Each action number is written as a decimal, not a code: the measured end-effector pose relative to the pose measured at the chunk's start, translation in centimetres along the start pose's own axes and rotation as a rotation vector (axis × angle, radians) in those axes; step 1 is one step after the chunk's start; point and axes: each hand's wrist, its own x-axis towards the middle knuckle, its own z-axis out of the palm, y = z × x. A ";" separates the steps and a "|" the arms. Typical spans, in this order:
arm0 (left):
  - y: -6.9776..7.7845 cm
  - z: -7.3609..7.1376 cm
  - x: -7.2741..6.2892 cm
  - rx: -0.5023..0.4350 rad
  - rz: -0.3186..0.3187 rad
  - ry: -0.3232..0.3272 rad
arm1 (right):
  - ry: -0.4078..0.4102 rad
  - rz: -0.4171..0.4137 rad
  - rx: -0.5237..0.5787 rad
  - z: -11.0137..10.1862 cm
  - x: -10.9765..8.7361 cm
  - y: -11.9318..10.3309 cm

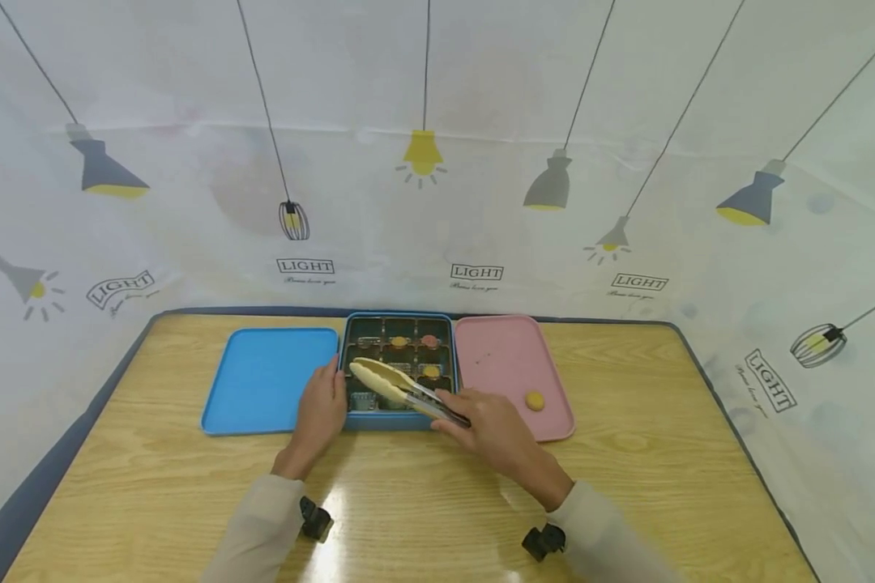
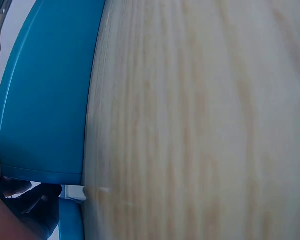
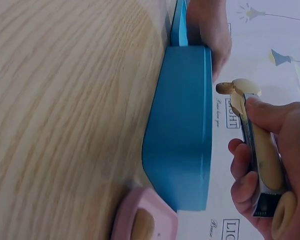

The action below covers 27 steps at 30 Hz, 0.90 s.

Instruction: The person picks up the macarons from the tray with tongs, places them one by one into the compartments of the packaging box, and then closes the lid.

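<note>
My right hand (image 1: pixel 496 429) grips a pair of tongs (image 1: pixel 390 379) with metal arms and cream tips, held slanting over a blue box (image 1: pixel 401 421). In the right wrist view, a small brown cookie (image 3: pixel 224 88) shows at the tong tips; the tongs hide it in the head view. Dark compartments divide the box, and some hold round pieces: a yellow one (image 1: pixel 399 342), a reddish one (image 1: pixel 429 342) and another yellow one (image 1: pixel 432 371). Against the box's left side rests my left hand (image 1: pixel 322 409), its fingers fairly straight along the wall.
On the right, a pink tray (image 1: pixel 499 348) carries one round golden cookie (image 1: pixel 535 400) near its front. A flat blue tray (image 1: pixel 270 376) lies left of the box. All stand on a wood-grain table (image 1: pixel 423 494), before a white curtain (image 1: pixel 364 202) printed with lamps.
</note>
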 end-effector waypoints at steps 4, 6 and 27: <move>0.0 0.0 0.0 0.004 0.007 -0.003 | -0.022 0.011 0.007 0.8 0.4 -0.5; 0.0 -0.1 0.0 0.003 0.001 -0.014 | -0.032 0.019 -0.003 0.9 0.5 -0.6; 0.2 -0.1 0.0 -0.014 -0.015 -0.023 | 0.053 0.043 -0.096 -2.1 -2.8 4.1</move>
